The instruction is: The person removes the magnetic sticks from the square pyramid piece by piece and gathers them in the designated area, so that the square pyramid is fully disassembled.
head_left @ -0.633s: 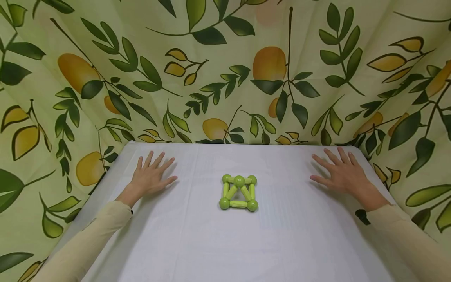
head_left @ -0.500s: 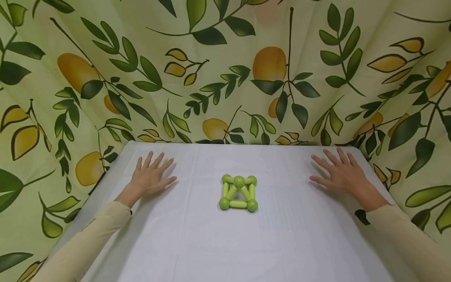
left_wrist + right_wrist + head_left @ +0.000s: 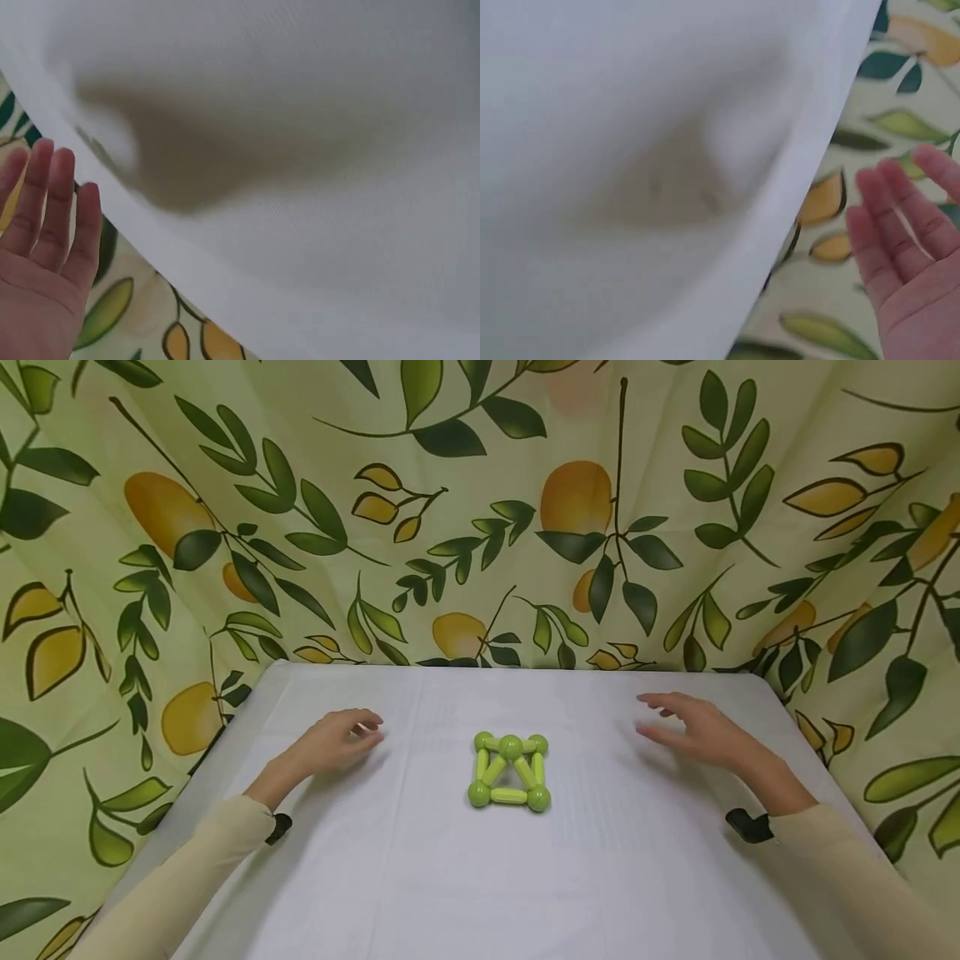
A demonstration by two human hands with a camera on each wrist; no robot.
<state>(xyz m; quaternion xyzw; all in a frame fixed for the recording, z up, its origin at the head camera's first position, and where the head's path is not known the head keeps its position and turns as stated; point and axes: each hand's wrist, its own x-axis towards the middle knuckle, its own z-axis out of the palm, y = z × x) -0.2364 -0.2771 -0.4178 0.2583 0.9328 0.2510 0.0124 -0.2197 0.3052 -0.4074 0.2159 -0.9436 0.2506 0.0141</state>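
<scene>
A light green ball-and-stick toy frame [image 3: 511, 747] sits near the middle of the table in the head view. Balls mark its corners, ribbed sticks join them, and two sticks slope from a raised ball to the front corners. To its left, my left hand [image 3: 336, 743] hovers over the cloth, thumb toward the frame and fingers loosely bent, holding nothing. My right hand [image 3: 701, 731] hovers farther off on the other side, fingers loosely extended and likewise holding nothing. Both wrist views show a palm and relaxed fingers, the left hand [image 3: 45, 247] and the right hand [image 3: 915, 262], without the frame.
A white cloth [image 3: 480, 877] covers the table, and the hands cast soft shadows on it. Behind and along both sides hangs a curtain [image 3: 465, 552] printed with leaves and orange fruit. Dark bands [image 3: 750, 825] show at the wrists below the beige sleeves.
Both hands were palm down with fingers spread wide. Now they have turned thumb-side up, drawn their fingers closer together, and the right hand has shifted inward. The green frame stays in place.
</scene>
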